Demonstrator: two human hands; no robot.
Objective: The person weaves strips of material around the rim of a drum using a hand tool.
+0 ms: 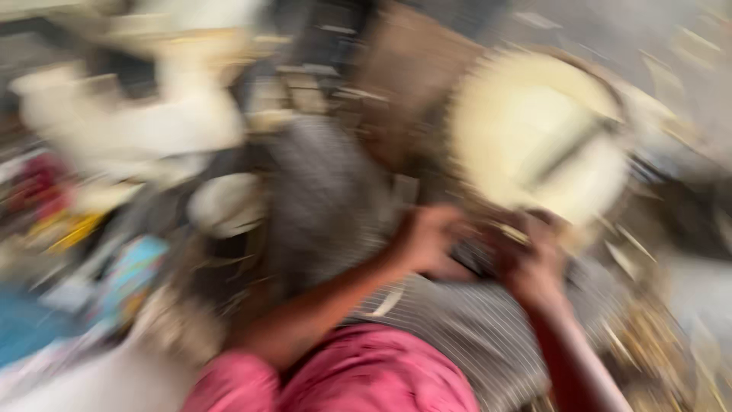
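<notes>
Beneath both hands I see a broad grey striped cloth (465,328) draped over what may be the knees, seemingly there as a working surface under the drum. Just beyond the hands and slightly to their right sits a drum with a round cream skin (537,133), its brown body tilted so the face turns up toward the camera; a dark streak crosses the skin, too smeared to identify. Well to the left of the hands lie pale, bulky shapes (130,126) and, nearer, a small whitish rounded object (225,204), both blurred beyond naming. A pink garment (358,374) fills the view below the forearms.

My left hand (431,240) curls inward at the drum's near rim, fingers bent around something dark. My right hand (534,263) meets it just beside, knuckles up, also bent, pressed against the lower edge of the skin. Both appear closed at the rim, perhaps steadying or working its lacing, though motion blur stops me telling exactly what each grips.
</notes>
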